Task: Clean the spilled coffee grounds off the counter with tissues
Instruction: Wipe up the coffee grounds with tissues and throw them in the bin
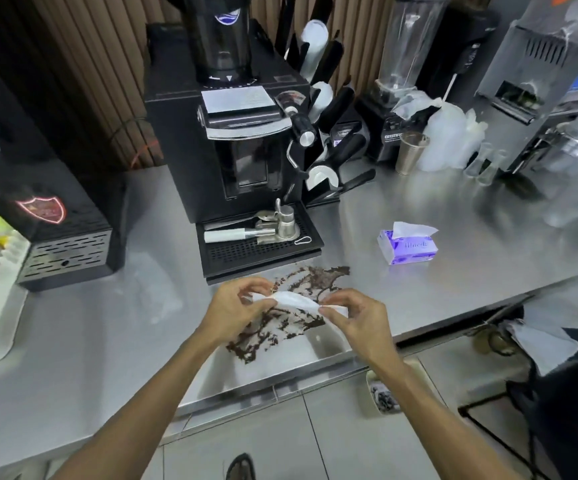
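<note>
— Coffee grounds (280, 313) lie smeared in dark streaks across the steel counter (436, 289), just in front of the grinder's drip tray (260, 252) and running down toward the counter's near edge. How should this go?

— Both hands are busy with one tissue (296, 301). The left hand (235, 308) pinches one end, the right hand (357, 320) pinches the other, and the sheet is stretched between them, held just above the spill. I'd judge the step to be folding or bunching it into a pad before wiping.

— So what makes a good wipe?

— Fold it thick enough that the grounds don't push through, then press flat and draw from the far streaks by the tray toward one spot, gathering rather than scattering. Keep the sweep away from the counter edge, or grounds will likely drop to the floor.

— And where is the mess relative to the hands?

— Directly beneath and between them; some spreads beyond the fingertips toward the tray, some trails below the left wrist. The tissue pack (407, 245) sits well off to the right, with a fresh sheet sticking up.
</note>
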Tool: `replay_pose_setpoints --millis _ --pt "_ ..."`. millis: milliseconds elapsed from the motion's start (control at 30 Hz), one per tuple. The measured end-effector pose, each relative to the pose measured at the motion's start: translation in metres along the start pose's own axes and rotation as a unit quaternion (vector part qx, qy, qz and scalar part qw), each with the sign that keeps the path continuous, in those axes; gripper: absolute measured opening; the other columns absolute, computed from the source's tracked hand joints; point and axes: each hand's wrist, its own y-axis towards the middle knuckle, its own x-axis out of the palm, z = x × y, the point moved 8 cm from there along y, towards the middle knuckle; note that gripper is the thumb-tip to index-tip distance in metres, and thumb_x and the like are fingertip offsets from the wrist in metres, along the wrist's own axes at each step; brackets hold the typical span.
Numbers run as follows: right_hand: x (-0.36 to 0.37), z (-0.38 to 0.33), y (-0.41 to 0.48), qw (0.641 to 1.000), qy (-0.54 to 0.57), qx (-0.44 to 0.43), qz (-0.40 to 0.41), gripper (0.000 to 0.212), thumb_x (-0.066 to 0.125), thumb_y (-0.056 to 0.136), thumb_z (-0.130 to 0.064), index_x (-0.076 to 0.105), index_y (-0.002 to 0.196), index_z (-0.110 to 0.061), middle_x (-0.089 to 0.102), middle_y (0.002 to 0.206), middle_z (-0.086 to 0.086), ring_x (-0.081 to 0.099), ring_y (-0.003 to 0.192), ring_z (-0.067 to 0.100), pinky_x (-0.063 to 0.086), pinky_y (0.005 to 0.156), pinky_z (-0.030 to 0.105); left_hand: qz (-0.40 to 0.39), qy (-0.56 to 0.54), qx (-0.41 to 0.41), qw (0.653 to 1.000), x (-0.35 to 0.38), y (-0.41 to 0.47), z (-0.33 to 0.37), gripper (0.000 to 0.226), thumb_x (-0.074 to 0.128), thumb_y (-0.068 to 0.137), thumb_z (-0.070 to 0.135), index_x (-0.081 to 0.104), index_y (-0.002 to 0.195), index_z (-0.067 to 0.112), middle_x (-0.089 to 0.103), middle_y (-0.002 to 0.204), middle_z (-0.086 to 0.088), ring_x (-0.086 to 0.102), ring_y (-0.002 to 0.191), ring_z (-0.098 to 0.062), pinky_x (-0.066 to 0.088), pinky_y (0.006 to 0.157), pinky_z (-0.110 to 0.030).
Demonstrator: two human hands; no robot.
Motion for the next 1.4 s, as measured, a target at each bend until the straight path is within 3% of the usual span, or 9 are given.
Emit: replay_pose_setpoints --millis 100,200,333,433,600,733,900,1167,1400 --pt "0.041 -0.011 -0.021 0.989 -0.115 -0.09 0.038 0.024 0.082 0.074 -0.007 0.077 0.096 -0.014 0.075 0.091 -0.003 0.064 0.083 0.0 0.05 0.073 0.011 -0.044 0.152 0.12 0.98 -0.02 -0.009 -0.013 0.024 0.068 0.087 0.025 0.071 0.11 0.032 0.064 0.098 0.018 0.052 0.092 0.001 0.044 0.084 -0.03" --pt "0.096 -0.01 -0.049 0.982 -0.138 -0.119 0.046 0.022 0.08 0.074 0.001 0.077 0.094 -0.007 0.07 0.09 0.003 0.061 0.078 0.004 0.052 0.07 0.011 -0.043 0.292 0.205 0.933 -0.044 -0.021 -0.028 0.023 0.055 0.091 0.041 0.073 0.105 0.035 0.059 0.1 0.021 0.038 0.101 -0.003 0.026 0.085 -0.028" --pt "0.175 -0.002 -0.08 0.976 -0.179 -0.12 0.032 0.021 0.077 0.076 -0.001 0.076 0.093 -0.012 0.066 0.091 -0.001 0.058 0.079 0.006 0.052 0.071 0.015 -0.061 0.348 0.213 0.911 -0.075 -0.031 -0.07 0.017 0.073 0.083 0.017 0.077 0.096 0.026 0.063 0.1 0.012 0.045 0.094 -0.011 0.033 0.082 -0.024" --pt "0.219 -0.011 -0.091 0.962 -0.221 -0.154 0.038 0.012 0.068 0.084 -0.011 0.076 0.093 -0.015 0.066 0.086 -0.005 0.051 0.083 0.01 0.048 0.069 0.017 -0.091 0.334 0.161 0.924 -0.091 -0.035 -0.114 0.021 0.069 0.084 0.003 0.076 0.099 0.015 0.067 0.103 0.002 0.059 0.096 -0.015 0.048 0.086 -0.028" --pt "0.242 -0.01 -0.093 0.942 -0.297 -0.148 0.057 0.024 0.052 0.095 -0.017 0.075 0.091 -0.012 0.063 0.082 -0.002 0.052 0.077 0.017 0.05 0.061 0.025 -0.086 0.307 0.127 0.939 -0.09 -0.025 -0.136 0.017 0.063 0.087 0.007 0.075 0.1 0.009 0.066 0.107 0.004 0.065 0.095 -0.016 0.052 0.089 -0.029" --pt "0.211 0.004 -0.088 0.93 -0.337 -0.101 0.11 0.008 0.069 0.087 -0.011 0.075 0.087 -0.015 0.059 0.082 -0.002 0.045 0.072 0.018 0.045 0.059 0.032 -0.076 0.321 0.174 0.928 -0.063 -0.011 -0.118 0.015 0.07 0.081 0.004 0.077 0.092 0.012 0.064 0.1 0.008 0.065 0.081 -0.008 0.054 0.081 -0.025" --pt "0.174 0.02 -0.08 0.921 -0.356 -0.036 0.152 0.034 0.078 0.072 0.001 0.075 0.101 -0.018 0.058 0.084 -0.001 0.042 0.075 0.02 0.043 0.059 0.034 -0.092 0.289 0.195 0.933 -0.028 0.008 -0.101 0.014 0.065 0.087 0.007 0.076 0.094 0.01 0.061 0.103 0.006 0.062 0.084 -0.009 0.051 0.085 -0.025" --pt "0.21 0.011 -0.084 0.932 -0.336 -0.055 0.123 0.034 0.077 0.077 -0.001 0.072 0.108 -0.012 0.059 0.089 0.0 0.045 0.078 0.016 0.043 0.061 0.026 -0.07 0.287 0.181 0.938 -0.051 0.002 -0.115 0.018 0.069 0.083 0.005 0.075 0.1 0.006 0.058 0.109 0.004 0.065 0.081 -0.013 0.058 0.077 -0.032" --pt "0.206 0.019 -0.091 0.932 -0.339 -0.033 0.124 0.041 0.077 0.075 -0.001 0.071 0.113 -0.016 0.059 0.092 0.0 0.046 0.081 0.016 0.041 0.067 0.023 -0.072 0.293 0.202 0.932 -0.032 0.0 -0.11 0.034 0.07 0.087 0.033 0.071 0.107 0.006 0.055 0.115 0.0 0.064 0.088 -0.012 0.057 0.079 -0.027"
